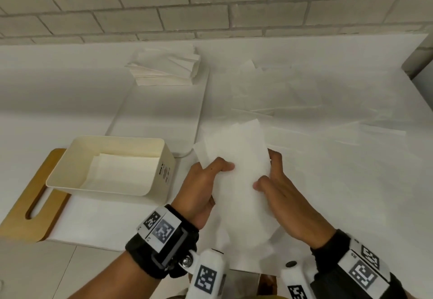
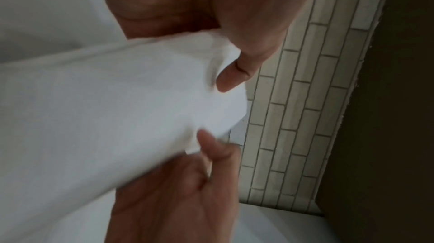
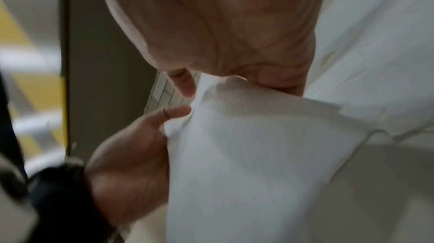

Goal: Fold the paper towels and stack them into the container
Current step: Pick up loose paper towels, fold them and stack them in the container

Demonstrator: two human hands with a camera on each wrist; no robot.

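Observation:
Above the counter's near edge I hold a white paper towel (image 1: 239, 169) between both hands, partly folded lengthwise. My left hand (image 1: 218, 169) grips its left edge, thumb on top and the fingers hidden beneath. My right hand (image 1: 273, 181) grips the right edge the same way. The left wrist view shows the towel (image 2: 117, 107) pinched under my left thumb (image 2: 231, 78). In the right wrist view the towel (image 3: 246, 154) hangs from my right hand (image 3: 187, 87). A cream container (image 1: 164, 155) stands to the left, with folded towels (image 1: 121, 172) lying flat inside.
A stack of folded towels (image 1: 164, 66) sits at the back by the brick wall (image 1: 210, 5). Several loose flat towels (image 1: 293, 102) lie spread on the counter's right half. The container rests on a white board with a wooden handle (image 1: 30, 200). Another white board (image 1: 159, 111) lies behind it.

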